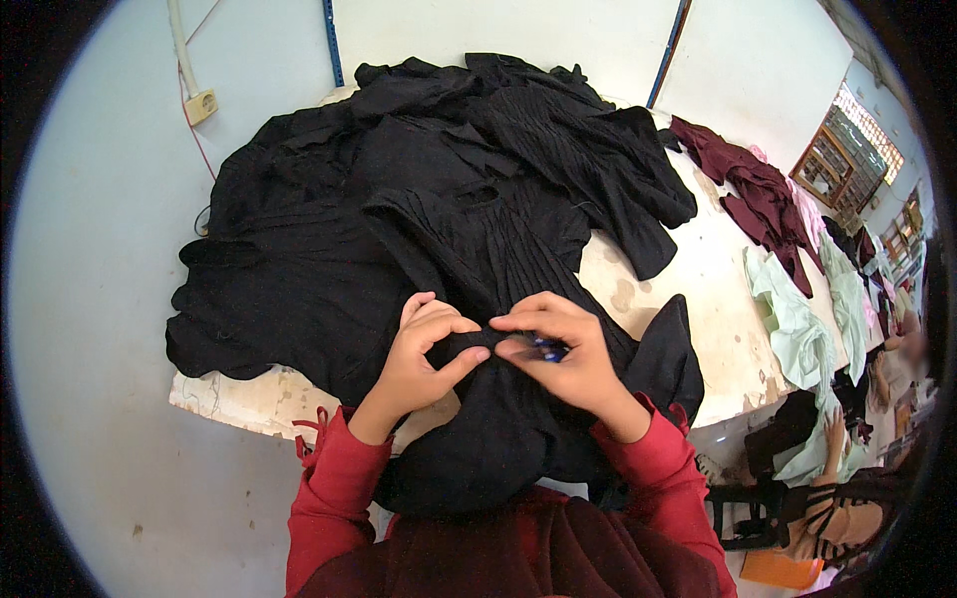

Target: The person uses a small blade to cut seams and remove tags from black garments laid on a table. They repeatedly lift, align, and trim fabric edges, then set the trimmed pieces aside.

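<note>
A black pleated garment (495, 244) lies across the near part of the pile and hangs over the table's front edge toward me. My left hand (424, 349) pinches a fold of it between thumb and forefinger. Close by on the right, my right hand (568, 351) is curled with thumb and forefinger at the same fold. Tucked in its palm is a small blue tool (548, 348), blurred and mostly hidden by the fingers, so its kind does not show.
More black garments (419, 130) are heaped on the pale table (723, 289). Farther right lie maroon cloth (763, 194) and mint-green cloth (793, 319). Another person's arm (835, 444) reaches in there. A wall (110, 299) stands at left, with a socket box (200, 107).
</note>
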### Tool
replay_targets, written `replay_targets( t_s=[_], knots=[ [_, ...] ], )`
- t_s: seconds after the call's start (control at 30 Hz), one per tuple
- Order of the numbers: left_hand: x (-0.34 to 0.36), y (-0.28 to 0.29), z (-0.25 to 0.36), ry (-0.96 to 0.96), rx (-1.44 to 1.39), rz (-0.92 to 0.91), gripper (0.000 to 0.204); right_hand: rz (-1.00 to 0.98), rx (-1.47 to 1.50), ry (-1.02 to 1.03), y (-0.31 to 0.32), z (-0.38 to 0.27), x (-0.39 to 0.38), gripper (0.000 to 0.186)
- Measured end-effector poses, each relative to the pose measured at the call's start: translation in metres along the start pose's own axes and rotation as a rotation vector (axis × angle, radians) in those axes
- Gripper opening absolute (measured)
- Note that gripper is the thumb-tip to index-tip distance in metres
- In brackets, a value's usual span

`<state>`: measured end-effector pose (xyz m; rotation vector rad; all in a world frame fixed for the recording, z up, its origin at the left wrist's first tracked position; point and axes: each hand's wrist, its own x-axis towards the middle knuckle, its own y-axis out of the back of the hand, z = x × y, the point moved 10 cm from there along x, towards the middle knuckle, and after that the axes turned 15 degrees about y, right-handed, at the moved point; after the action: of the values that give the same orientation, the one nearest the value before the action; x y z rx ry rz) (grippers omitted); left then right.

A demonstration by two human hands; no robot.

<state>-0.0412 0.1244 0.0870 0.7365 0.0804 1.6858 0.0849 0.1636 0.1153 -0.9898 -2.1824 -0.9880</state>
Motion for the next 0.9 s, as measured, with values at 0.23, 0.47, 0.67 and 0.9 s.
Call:
replay_targets(
  t_s=[0.23, 0.47, 0.67, 0.9],
  knots=[
    [0.0, -0.002, 0.009, -0.088, 0.229, 0.114, 0.018, -0.002, -0.36, 0.026, -0.007, 0.002, 0.0, 0.023],
    [0.012, 0.003, -0.008, 0.028, -0.072, 0.029, 0.014, 0.028, 0.231, -0.163, -0.003, 0.025, -0.005, 0.021],
    [0.015, 0.006, -0.003, 0.015, -0.116, -0.01, 0.014, -0.113, -0.328, 0.072, 0.021, -0.007, 0.012, 0.029],
    [0.014, 0.007, -0.004, 0.012, -0.114, -0.01, 0.014, -0.191, -0.477, 0.23, 0.013, -0.019, 0.024, 0.019]
  ],
)
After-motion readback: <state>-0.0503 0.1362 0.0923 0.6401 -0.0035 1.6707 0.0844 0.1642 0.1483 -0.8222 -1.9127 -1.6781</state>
